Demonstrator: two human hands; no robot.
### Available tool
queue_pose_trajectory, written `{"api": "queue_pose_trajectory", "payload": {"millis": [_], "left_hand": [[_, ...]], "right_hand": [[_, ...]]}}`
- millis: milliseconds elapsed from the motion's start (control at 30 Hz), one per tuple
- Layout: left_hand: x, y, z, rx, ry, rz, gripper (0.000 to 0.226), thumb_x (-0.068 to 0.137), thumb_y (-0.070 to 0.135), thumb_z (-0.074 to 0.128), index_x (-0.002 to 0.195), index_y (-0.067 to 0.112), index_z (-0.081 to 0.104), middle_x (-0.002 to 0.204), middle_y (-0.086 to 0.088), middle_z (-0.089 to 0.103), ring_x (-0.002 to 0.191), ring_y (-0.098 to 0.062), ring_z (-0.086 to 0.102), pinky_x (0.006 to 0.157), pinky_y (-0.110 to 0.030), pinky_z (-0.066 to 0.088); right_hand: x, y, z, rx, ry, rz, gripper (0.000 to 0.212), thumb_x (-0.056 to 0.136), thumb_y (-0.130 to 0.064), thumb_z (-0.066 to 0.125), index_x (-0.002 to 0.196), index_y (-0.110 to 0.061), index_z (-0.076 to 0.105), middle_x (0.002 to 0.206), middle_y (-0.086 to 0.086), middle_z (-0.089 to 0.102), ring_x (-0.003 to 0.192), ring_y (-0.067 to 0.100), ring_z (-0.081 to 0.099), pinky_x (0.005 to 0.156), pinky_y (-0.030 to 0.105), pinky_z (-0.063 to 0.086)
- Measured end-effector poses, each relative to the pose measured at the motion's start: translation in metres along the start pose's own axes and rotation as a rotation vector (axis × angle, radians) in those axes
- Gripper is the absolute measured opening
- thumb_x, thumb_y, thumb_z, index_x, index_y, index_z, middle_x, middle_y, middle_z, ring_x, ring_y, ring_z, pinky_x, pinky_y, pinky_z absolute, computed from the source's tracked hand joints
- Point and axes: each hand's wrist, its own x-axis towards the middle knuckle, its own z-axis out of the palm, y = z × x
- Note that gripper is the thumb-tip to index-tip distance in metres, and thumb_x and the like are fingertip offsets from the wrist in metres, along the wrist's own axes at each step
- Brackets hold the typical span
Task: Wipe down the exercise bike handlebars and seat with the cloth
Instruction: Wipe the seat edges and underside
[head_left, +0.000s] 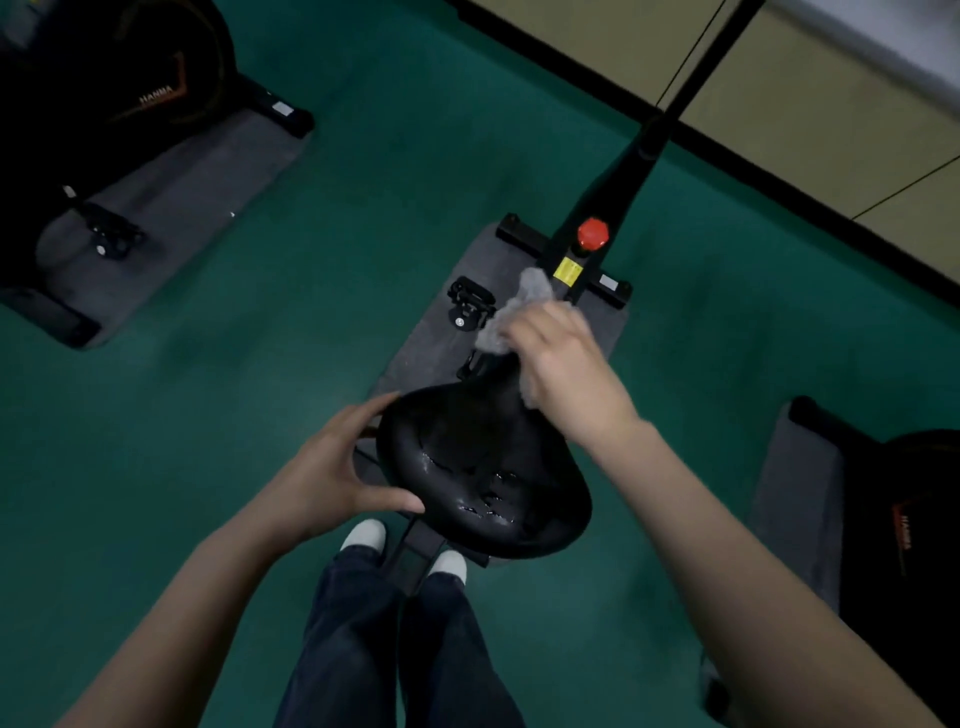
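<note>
Now I wipe the seat

My right hand (566, 364) grips the grey cloth (535, 288) and rubs the narrow far end of the black seat (467, 441). My left hand (337, 467) holds the seat's left edge, thumb near and fingers far, to keep it steady. On the wide near part sit shiny spots (488, 501), maybe wet. So I think the seat is only partly done. Next I should pull the cloth back toward me over those spots. I cannot see the handlebars.

A gym room: exercise bikes (623, 171) on grey mats (176, 192), green floor (322, 291).
</note>
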Motion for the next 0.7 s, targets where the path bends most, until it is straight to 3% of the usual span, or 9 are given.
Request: {"api": "queue_pose_trajectory", "payload": {"millis": [67,167,300,433,567,633,700], "left_hand": [[0.002,-0.002,0.000,-0.007,0.009,0.011,0.101,0.041,0.050,0.084,0.129,0.045,0.036,0.126,0.019,0.046,0.114,0.001,0.048,0.093,-0.004,0.032],[0.003,-0.003,0.000,-0.021,0.002,0.009,0.102,0.039,0.051,0.084,0.129,0.044,0.037,0.128,0.020,0.046,0.115,0.002,0.047,0.099,-0.015,0.034],[0.003,-0.003,-0.001,-0.036,-0.013,0.025,0.102,0.040,0.050,0.085,0.130,0.045,0.037,0.128,0.023,0.045,0.115,0.007,0.044,0.094,-0.004,0.030],[0.003,-0.004,0.000,-0.040,-0.008,0.038,0.102,0.041,0.047,0.085,0.131,0.041,0.038,0.127,0.025,0.044,0.113,0.008,0.045,0.091,0.003,0.027],[0.005,-0.006,0.000,-0.048,0.001,0.066,0.099,0.040,0.047,0.085,0.127,0.046,0.037,0.125,0.028,0.042,0.114,0.014,0.042,0.090,0.004,0.027],[0.005,-0.007,0.001,-0.052,0.004,0.076,0.100,0.040,0.049,0.088,0.126,0.049,0.036,0.126,0.029,0.042,0.115,0.016,0.042,0.091,0.004,0.027],[0.005,-0.009,0.001,-0.057,0.003,0.083,0.102,0.040,0.051,0.091,0.126,0.052,0.036,0.126,0.032,0.041,0.115,0.017,0.041,0.092,0.003,0.027]], "right_hand": [[0.009,0.012,-0.005,0.038,0.051,0.108,0.027,0.077,0.014,0.058,0.100,0.003,0.065,0.104,0.017,0.065,0.103,0.035,0.057,0.092,0.045,0.043],[0.006,0.005,-0.001,0.115,0.086,0.133,0.015,0.089,0.006,0.054,0.093,-0.001,0.067,0.095,0.014,0.066,0.098,0.032,0.059,0.092,0.050,0.044],[0.013,-0.006,0.003,0.052,-0.276,-0.131,0.011,0.092,-0.005,0.055,0.089,-0.006,0.066,0.091,0.009,0.064,0.098,0.027,0.057,0.095,0.046,0.039],[0.058,0.021,-0.008,0.006,-0.410,0.045,0.018,0.097,-0.017,0.048,0.093,-0.009,0.064,0.098,0.006,0.061,0.097,0.025,0.059,0.088,0.041,0.047],[0.060,0.038,-0.013,0.237,-0.242,0.333,0.020,0.099,-0.016,0.045,0.094,-0.010,0.063,0.087,0.011,0.069,0.082,0.024,0.065,0.069,0.024,0.048],[0.039,0.026,-0.006,0.242,-0.111,0.242,0.018,0.098,-0.013,0.048,0.093,-0.008,0.064,0.091,0.009,0.067,0.089,0.024,0.061,0.077,0.023,0.044],[0.018,0.008,0.002,0.154,-0.103,0.052,0.015,0.095,-0.010,0.051,0.091,-0.006,0.066,0.094,0.008,0.065,0.096,0.024,0.058,0.094,0.035,0.040]]}}
